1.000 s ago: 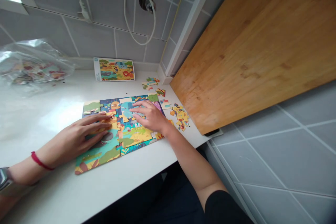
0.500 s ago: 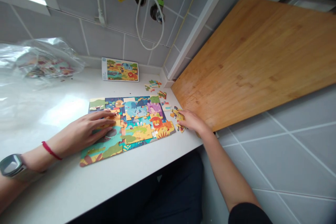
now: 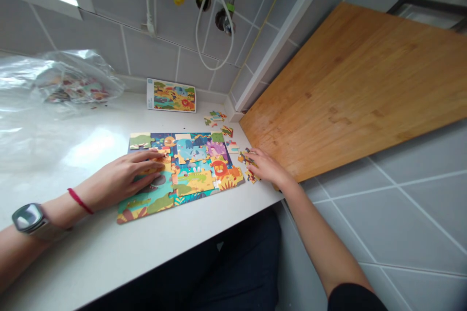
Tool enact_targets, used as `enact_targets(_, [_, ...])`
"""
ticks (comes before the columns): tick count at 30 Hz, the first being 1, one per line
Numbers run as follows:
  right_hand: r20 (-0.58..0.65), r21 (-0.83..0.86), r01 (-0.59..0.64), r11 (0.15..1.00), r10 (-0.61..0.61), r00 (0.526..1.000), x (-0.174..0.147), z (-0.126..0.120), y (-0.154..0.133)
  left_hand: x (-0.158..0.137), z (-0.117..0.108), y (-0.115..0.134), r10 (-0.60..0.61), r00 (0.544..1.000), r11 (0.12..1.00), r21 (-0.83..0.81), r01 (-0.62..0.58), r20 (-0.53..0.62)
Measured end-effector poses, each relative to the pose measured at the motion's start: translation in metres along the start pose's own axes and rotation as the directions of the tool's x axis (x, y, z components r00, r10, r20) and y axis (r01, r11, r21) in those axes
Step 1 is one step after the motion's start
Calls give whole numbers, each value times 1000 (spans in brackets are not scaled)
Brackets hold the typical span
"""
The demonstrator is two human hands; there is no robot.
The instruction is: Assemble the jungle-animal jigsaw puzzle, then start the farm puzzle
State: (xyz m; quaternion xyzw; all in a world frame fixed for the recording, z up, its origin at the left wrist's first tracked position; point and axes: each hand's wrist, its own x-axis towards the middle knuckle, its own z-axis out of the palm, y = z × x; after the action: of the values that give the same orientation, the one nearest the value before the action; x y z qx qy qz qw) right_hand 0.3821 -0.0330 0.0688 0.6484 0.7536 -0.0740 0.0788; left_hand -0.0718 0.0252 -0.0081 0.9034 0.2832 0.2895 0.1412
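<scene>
Table (image 3: 109,252): white, carries everything here, front edge slanting across the view. Wooden board (image 3: 350,102) slants up along its right side.

Puzzle (image 3: 193,175): flat on the table, between the two hands and partly covered by the left. Key relation: its right edge is just left of the right hand's fingertips, with the loose pile in that gap. Right hand is clearly the nearer one to the pile. Puzzle's long axis runs left-right, roughly along the table's front edge. Printed lion (image 3: 219,169) reads upright from the near side, so the top points at the back wall (image 3: 98,43).

Clear bag (image 3: 75,85): back left, well apart from the puzzle, small bits inside.

Left hand (image 3: 126,175): palm down on the puzzle's left part, fingers stretched and pointing right, nothing visibly gripped. Right hand (image 3: 268,167): fingers point left, bent over the pile; can't tell if the tips are apart or clamped on a piece.

Picture card (image 3: 173,96): behind the puzzle, near the back wall, long axis also left-right.

Pile (image 3: 251,176): partly hidden by the right fingers, strung roughly far-to-near; single axes unreadable. Small group of pieces (image 3: 215,117) lies farther back, beyond the puzzle's far right corner.
</scene>
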Motion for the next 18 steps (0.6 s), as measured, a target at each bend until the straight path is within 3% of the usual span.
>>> enact_targets(4, [58,-8,69,998,-69,996,30,-2,0,1,-1,1,-1,1000,1000,0,1,16])
enact_targets(11, [148,-37,53,998,-47,988,69,-19,7,0,-1,2,-29,998,1000,11,28,53])
enact_targets(15, [142,8,56,998,-57,988,77,-23,12,0,0,1,-35,998,999,9,34,45])
enact_targets(18, [79,142,32,989,-44,996,77,-20,15,-1,1,-2,-3,1000,1000,6,2,28])
